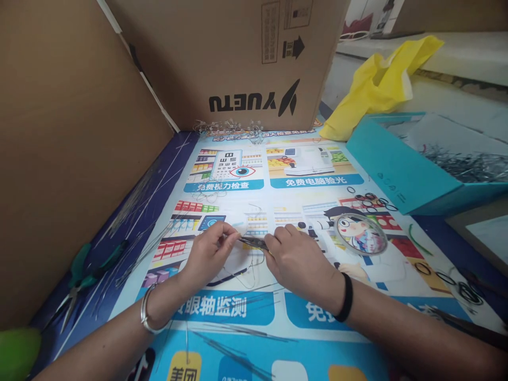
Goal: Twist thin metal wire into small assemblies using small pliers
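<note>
Over the middle of the printed sheet, my left hand (214,248) is closed, thumb and forefinger pinching what looks like a thin wire, mostly hidden by the fingertips. My right hand (297,259) is wrapped round a pair of pliers (254,242); its dark jaws point left and meet the left fingertips. The handles are hidden in the palm. Fine curled wire (251,272) shows just below the jaws. Loose straight wires (238,352) lie on the sheet nearer me.
Green-handled pliers (85,275) lie at the left beside more wires (130,203). Cardboard walls (238,58) enclose the left and back, with beaded wire pieces (234,126) at their foot. Right are a clear round dish (362,234), black rings (369,198), a teal box (400,164) and yellow bag (369,87).
</note>
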Demonstrator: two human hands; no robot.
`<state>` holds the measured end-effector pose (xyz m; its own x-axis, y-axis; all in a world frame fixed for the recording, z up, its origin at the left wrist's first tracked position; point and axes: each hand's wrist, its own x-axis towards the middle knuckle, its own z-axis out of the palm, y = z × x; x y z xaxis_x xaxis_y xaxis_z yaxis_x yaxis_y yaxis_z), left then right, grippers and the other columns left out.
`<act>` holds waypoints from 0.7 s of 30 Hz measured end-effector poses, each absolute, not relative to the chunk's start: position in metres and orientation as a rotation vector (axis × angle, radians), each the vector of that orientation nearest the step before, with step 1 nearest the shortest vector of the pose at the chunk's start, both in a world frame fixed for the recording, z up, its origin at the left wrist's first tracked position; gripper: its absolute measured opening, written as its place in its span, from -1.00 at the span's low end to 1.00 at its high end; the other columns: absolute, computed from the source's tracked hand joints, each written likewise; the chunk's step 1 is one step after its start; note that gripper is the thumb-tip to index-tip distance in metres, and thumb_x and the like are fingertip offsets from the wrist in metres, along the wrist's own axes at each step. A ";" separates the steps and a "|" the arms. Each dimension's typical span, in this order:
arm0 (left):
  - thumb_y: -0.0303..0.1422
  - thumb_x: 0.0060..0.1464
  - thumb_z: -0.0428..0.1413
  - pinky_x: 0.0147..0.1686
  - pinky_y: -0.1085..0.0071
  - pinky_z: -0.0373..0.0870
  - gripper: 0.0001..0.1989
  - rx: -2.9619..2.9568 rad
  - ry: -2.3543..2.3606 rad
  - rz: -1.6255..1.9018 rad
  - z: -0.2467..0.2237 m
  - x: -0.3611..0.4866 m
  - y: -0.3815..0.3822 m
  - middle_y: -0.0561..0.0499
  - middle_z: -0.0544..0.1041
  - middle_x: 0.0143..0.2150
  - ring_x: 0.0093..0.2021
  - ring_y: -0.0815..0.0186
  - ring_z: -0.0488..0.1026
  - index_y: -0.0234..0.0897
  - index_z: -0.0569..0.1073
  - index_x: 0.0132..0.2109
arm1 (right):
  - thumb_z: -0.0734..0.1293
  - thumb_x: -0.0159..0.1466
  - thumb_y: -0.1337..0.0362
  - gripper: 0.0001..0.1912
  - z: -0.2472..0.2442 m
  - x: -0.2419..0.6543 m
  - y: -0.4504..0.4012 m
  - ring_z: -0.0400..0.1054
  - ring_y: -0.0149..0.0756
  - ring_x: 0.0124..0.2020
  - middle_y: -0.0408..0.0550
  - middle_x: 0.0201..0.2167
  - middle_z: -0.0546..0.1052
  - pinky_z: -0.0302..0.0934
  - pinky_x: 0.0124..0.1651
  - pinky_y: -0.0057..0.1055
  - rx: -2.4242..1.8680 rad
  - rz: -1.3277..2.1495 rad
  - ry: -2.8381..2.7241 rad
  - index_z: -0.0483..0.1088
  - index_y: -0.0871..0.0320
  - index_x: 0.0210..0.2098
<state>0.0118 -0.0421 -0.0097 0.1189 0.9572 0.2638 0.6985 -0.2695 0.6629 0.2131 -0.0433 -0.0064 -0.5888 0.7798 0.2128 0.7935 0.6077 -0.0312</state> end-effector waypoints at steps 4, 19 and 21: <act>-0.32 0.11 0.04 -0.44 0.45 0.30 -0.86 2.035 1.607 0.939 -0.010 0.012 -0.042 0.03 0.50 -0.44 -0.45 0.37 0.41 -0.28 0.41 -0.33 | 0.13 0.28 0.29 -0.81 -0.009 0.214 -0.043 0.19 -0.15 -0.32 0.06 -0.39 0.40 -0.04 -0.35 -0.31 -1.298 -0.106 -2.639 0.34 0.19 -0.33; -0.31 0.12 0.02 -0.41 0.43 0.28 -0.85 2.024 1.586 0.903 -0.009 0.011 -0.042 0.01 0.49 -0.40 -0.42 0.35 0.40 -0.29 0.41 -0.31 | 0.14 0.28 0.29 -0.81 -0.011 0.215 -0.041 0.19 -0.17 -0.33 0.06 -0.40 0.40 -0.02 -0.35 -0.30 -1.275 -0.082 -2.649 0.35 0.20 -0.33; -0.31 0.12 0.02 -0.40 0.43 0.28 -0.85 2.016 1.567 0.918 -0.009 0.011 -0.042 0.01 0.48 -0.40 -0.41 0.35 0.39 -0.28 0.41 -0.31 | 0.14 0.27 0.28 -0.80 -0.009 0.215 -0.041 0.20 -0.18 -0.32 0.06 -0.40 0.41 0.00 -0.34 -0.30 -1.269 -0.062 -2.639 0.36 0.20 -0.34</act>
